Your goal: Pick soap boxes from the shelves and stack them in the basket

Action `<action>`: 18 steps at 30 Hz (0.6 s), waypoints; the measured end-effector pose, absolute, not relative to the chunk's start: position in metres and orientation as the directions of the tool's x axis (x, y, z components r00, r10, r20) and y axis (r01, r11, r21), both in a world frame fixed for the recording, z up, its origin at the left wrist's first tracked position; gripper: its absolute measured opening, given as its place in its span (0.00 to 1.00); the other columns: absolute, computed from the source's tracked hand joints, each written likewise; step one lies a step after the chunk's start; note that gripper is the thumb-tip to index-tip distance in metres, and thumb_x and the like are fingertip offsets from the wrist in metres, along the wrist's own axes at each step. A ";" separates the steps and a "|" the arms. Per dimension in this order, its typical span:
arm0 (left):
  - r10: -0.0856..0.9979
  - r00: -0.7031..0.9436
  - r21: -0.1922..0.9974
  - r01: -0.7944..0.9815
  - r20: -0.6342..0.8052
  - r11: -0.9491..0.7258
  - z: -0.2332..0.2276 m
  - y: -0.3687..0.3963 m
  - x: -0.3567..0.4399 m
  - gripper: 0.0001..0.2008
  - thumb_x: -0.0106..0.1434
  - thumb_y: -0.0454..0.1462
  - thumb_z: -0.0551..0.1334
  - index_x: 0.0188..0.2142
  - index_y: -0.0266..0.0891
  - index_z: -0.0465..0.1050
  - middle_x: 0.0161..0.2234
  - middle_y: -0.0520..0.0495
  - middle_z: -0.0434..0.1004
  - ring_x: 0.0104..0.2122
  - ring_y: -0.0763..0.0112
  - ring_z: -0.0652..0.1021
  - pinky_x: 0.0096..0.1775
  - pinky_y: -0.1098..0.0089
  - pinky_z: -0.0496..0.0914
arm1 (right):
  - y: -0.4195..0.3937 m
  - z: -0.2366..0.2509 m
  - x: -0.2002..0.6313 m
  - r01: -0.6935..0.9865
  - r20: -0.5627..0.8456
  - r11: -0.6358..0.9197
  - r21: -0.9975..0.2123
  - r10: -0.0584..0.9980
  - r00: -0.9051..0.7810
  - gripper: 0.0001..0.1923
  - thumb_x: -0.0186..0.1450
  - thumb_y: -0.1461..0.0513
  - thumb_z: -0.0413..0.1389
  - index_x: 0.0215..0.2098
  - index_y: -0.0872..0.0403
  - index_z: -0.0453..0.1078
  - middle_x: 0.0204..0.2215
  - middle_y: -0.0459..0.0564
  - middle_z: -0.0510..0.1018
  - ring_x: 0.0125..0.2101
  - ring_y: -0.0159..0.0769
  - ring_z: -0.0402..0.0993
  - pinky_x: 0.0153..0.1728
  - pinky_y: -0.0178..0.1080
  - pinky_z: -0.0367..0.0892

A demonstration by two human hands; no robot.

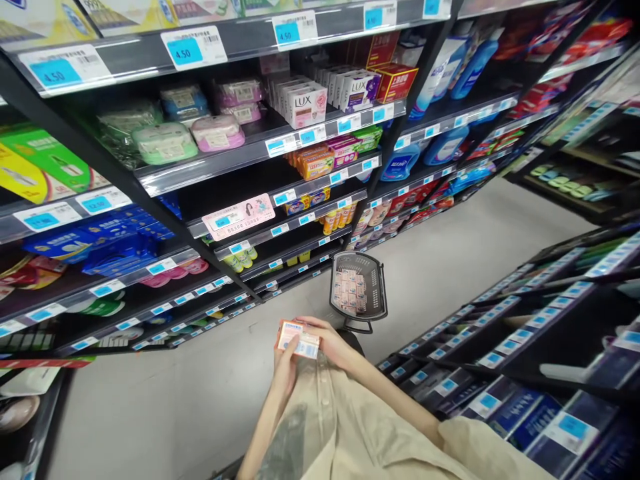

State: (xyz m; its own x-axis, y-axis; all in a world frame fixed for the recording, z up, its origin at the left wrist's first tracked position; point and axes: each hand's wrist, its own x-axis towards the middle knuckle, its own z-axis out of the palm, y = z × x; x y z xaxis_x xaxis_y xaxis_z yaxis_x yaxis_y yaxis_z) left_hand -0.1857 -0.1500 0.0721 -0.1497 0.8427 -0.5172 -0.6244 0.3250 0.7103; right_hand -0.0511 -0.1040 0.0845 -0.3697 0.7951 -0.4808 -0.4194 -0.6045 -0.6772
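I hold a small orange-and-white soap box (297, 339) in front of my body with both hands. My left hand (286, 370) grips its lower left side from below. My right hand (330, 347) closes over its right end, fingers along the top edge. A dark shopping basket (377, 293) stands on the floor just beyond my hands, holding several boxes of the same kind. The shelf (320, 127) up on the left carries white LUX soap boxes (306, 104).
Store shelving runs along the left with soaps, pink and green cases, blue bottles and price tags. A lower shelf unit (525, 333) lines the right side. Grey floor of the aisle (450, 267) stretches ahead between them.
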 end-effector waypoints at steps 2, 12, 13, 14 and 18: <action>0.842 -0.161 0.720 -0.615 -0.514 0.322 0.071 -0.150 -0.186 0.38 0.50 0.47 0.80 0.58 0.38 0.74 0.44 0.43 0.86 0.43 0.56 0.85 0.49 0.60 0.78 | -0.104 0.083 -0.052 -0.423 -0.484 -0.610 -0.670 0.791 -0.374 0.27 0.53 0.53 0.74 0.49 0.53 0.83 0.50 0.56 0.86 0.49 0.49 0.83 0.54 0.47 0.71; 0.899 -0.256 0.904 -0.340 -0.356 0.260 0.054 -0.148 -0.193 0.41 0.52 0.46 0.79 0.63 0.39 0.70 0.57 0.37 0.80 0.53 0.54 0.82 0.54 0.62 0.75 | -0.105 0.075 -0.046 -0.472 -0.546 -0.620 -0.626 0.781 -0.302 0.26 0.51 0.56 0.74 0.46 0.55 0.83 0.41 0.55 0.88 0.38 0.43 0.83 0.42 0.42 0.72; 0.905 -0.276 0.925 -0.295 -0.323 0.240 0.053 -0.147 -0.195 0.42 0.51 0.45 0.79 0.63 0.40 0.69 0.60 0.36 0.77 0.56 0.53 0.80 0.56 0.60 0.74 | -0.105 0.074 -0.046 -0.476 -0.552 -0.614 -0.629 0.784 -0.282 0.25 0.50 0.55 0.74 0.45 0.56 0.84 0.40 0.54 0.88 0.37 0.43 0.83 0.41 0.42 0.72; 0.913 -0.290 0.945 -0.243 -0.286 0.219 0.053 -0.146 -0.197 0.42 0.51 0.45 0.79 0.63 0.41 0.69 0.62 0.35 0.75 0.58 0.51 0.79 0.58 0.59 0.73 | -0.105 0.072 -0.045 -0.478 -0.559 -0.608 -0.634 0.787 -0.261 0.25 0.50 0.55 0.75 0.44 0.56 0.84 0.38 0.54 0.88 0.36 0.43 0.82 0.40 0.42 0.71; 0.982 -0.178 0.987 0.135 -0.068 0.092 0.052 -0.139 -0.208 0.38 0.50 0.41 0.80 0.60 0.44 0.76 0.68 0.36 0.68 0.68 0.44 0.69 0.68 0.47 0.62 | -0.105 0.060 -0.044 -0.489 -0.606 -0.583 -0.648 0.785 -0.133 0.25 0.47 0.51 0.76 0.38 0.56 0.83 0.34 0.54 0.87 0.33 0.44 0.81 0.38 0.42 0.72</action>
